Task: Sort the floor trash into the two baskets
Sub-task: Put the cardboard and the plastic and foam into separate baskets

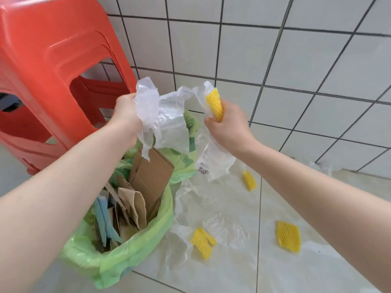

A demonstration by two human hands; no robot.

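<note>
Two hands are raised over the baskets, each with plastic in it; the left hand (124, 112) has its fingers curled round a crumpled clear plastic bag (157, 115), and the right hand (227, 123) grips a yellow foam net (215, 104) together with a clear printed wrapper (213, 163) that hangs below the fist. Neither hand is open.

The near basket (118, 265), lined in green, is full of cardboard (151, 176) and paper; a second green-lined basket (186, 159) stands just behind it, mostly hidden by the plastic in the hands. My judgement is that the step in hand is dropping this plastic into the far basket, since the near one holds only card and paper.

To do it well, carry both hands past the tall cardboard flap before letting go, so the light film does not catch on it or drift into the wrong basket; release low over the opening, left first, then right; whether the foam net belongs with the film I cannot tell, so check before dropping both together.

Much remains on the floor (317, 269): three more yellow foam pieces (288, 236) and several clear plastic sheets (211, 204) lie to the right of the baskets, near the tiled wall (275, 60). A red stool (53, 70) stands to the left.
</note>
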